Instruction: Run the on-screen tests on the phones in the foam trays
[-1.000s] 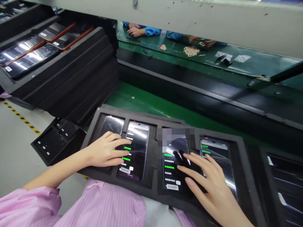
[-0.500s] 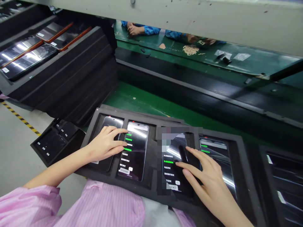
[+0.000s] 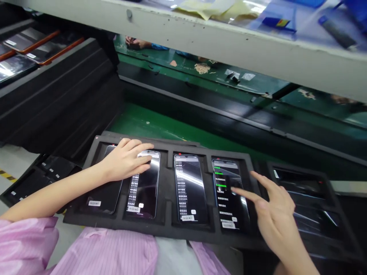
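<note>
A black foam tray (image 3: pixel 166 225) lies across my lap with several phones set in its slots. My left hand (image 3: pixel 126 160) rests flat and open, fingers stretched over the top of the second phone (image 3: pixel 143 189), beside the dark leftmost phone (image 3: pixel 104 196). My right hand (image 3: pixel 272 206) hovers open at the tray's right end, its index finger touching the lit screen of the rightmost phone (image 3: pixel 229 194). The third phone (image 3: pixel 189 189) shows a text menu and is untouched. Neither hand holds anything.
A tall stack of black foam trays (image 3: pixel 57 99) with phones on top stands at the left. Another tray (image 3: pixel 309 198) adjoins on the right. A green conveyor (image 3: pixel 200 76) runs behind, under a grey shelf edge (image 3: pixel 229 42). Another person's hands (image 3: pixel 134 42) work far across.
My view swung right and up. My left hand slid up to the top of the second phone. My right hand moved from the third phone to the rightmost one.
</note>
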A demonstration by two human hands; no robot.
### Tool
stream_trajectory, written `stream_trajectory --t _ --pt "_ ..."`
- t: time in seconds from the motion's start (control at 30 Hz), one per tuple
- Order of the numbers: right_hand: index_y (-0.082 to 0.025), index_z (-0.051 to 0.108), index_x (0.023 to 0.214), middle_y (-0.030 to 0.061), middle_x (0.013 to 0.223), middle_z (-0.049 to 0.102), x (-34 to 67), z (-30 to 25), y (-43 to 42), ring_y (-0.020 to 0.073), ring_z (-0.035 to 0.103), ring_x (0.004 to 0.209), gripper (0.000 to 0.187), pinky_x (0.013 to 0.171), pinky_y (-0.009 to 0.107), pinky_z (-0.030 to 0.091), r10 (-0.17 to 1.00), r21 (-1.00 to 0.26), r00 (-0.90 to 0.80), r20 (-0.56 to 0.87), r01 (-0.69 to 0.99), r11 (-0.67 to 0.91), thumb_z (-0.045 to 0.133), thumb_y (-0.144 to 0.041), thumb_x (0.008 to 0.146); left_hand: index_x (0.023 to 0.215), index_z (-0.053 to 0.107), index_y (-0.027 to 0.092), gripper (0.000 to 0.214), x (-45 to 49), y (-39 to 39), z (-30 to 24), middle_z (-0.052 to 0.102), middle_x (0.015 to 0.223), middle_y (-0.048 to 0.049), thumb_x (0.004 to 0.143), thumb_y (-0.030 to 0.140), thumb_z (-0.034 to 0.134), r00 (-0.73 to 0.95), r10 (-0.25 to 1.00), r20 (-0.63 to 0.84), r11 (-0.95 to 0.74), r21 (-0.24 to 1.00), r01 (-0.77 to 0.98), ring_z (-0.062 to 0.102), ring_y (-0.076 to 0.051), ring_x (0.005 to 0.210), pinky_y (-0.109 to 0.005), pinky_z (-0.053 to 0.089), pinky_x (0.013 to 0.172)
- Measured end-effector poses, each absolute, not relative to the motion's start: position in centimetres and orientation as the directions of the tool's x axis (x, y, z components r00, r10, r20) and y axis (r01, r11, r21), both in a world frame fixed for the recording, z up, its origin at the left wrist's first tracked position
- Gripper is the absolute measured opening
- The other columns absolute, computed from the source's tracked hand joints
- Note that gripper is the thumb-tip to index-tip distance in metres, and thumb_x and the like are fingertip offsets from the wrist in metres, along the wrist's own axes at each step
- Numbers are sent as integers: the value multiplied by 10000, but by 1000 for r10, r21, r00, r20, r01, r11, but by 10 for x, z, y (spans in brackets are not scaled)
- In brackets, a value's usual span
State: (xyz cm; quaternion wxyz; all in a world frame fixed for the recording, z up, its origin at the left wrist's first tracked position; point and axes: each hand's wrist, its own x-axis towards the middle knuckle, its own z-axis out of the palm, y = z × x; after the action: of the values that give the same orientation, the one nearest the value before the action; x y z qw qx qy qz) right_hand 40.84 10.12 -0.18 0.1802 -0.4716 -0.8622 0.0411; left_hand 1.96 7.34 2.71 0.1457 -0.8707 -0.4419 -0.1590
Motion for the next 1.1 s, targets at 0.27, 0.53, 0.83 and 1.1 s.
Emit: stream_trajectory --t 0.27,0.53,0.83,1.1 --pt "-226 605 1151 106 1293 477 413 -16 98 320 365 1279 451 1019 648 230 895 -206 -295 335 904 375 240 -397 950 961 675 245 323 -3 33 26 614 1109 -44 941 261 353 481 819 311 -538 125 834 481 -204 969 -370 374 820" --pt "-310 364 1392 64 1132 549 353 -12 55 228 509 1062 473 1088 543 138 742 -265 -556 373 703 660 268 -275 930 1013 666 256 278 12 -28 15 580 1168 -59 900 192 421 163 928 336 -220 137 966 471 -226 985 -392 377 814" --pt "-319 306 1433 18 793 569 341 -25 43 153 528 720 596 1040 424 253 592 -295 -682 430 513 806 380 -175 859 1019 656 210 302 39 -54 5 606 1110 -72 903 171 380 81 933 350 -178 254 951 460 -203 961 -354 343 809" --pt "-305 479 1315 33 841 523 329 -20 43 140 498 784 492 1029 412 244 659 -278 -614 436 604 747 397 -164 850 1024 646 229 277 41 -47 10 580 1166 -67 919 220 389 192 948 255 -244 191 951 453 -208 975 -343 303 808"
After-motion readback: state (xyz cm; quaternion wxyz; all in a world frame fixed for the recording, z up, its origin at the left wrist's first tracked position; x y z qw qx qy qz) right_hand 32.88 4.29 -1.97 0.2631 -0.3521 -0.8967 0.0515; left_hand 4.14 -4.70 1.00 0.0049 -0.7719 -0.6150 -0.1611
